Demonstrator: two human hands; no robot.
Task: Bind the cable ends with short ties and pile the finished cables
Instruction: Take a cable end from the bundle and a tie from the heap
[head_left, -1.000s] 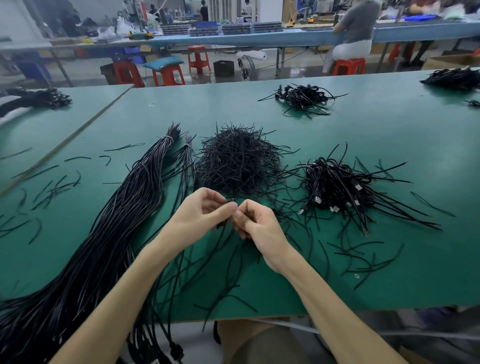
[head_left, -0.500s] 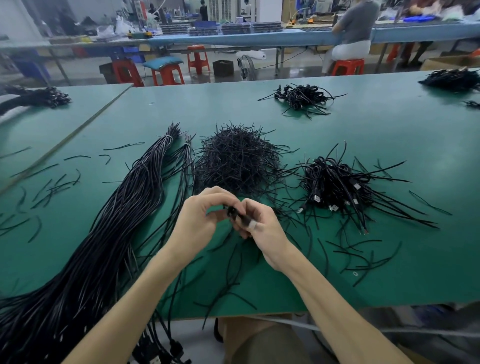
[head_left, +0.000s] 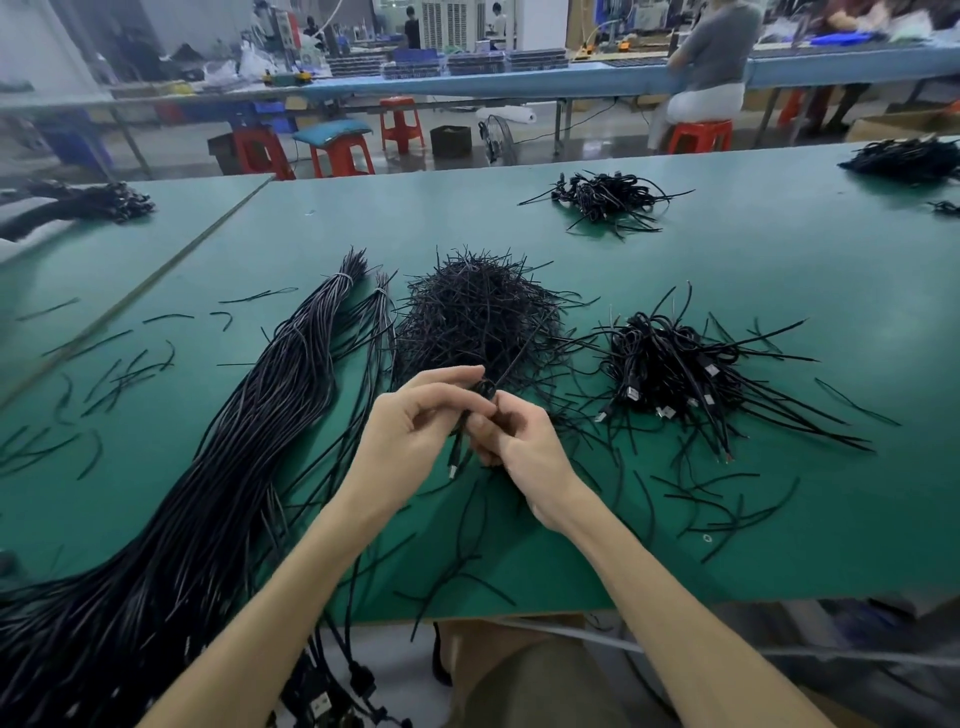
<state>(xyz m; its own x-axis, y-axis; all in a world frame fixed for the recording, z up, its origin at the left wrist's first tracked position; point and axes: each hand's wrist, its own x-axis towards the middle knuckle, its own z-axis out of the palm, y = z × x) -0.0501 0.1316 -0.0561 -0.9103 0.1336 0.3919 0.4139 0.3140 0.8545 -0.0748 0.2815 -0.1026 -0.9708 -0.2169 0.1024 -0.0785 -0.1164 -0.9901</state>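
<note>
Cable (head_left: 458, 440), just one, pinched by left hand (head_left: 415, 436) and right hand (head_left: 524, 449).

The long cable bundle (head_left: 156, 519) runs off the left and bottom edges. The left hand (head_left: 410, 436) and right hand (head_left: 527, 449) hide how the tie (head_left: 511, 364) wraps the cable (head_left: 456, 452).

My left hand (head_left: 410, 434) and right hand (head_left: 527, 449) are bare, with short-trimmed nails. My forearms (head_left: 291, 582) are unsleeved, and an olive-khaki cloth garment (head_left: 535, 686) covers my lap.
</note>
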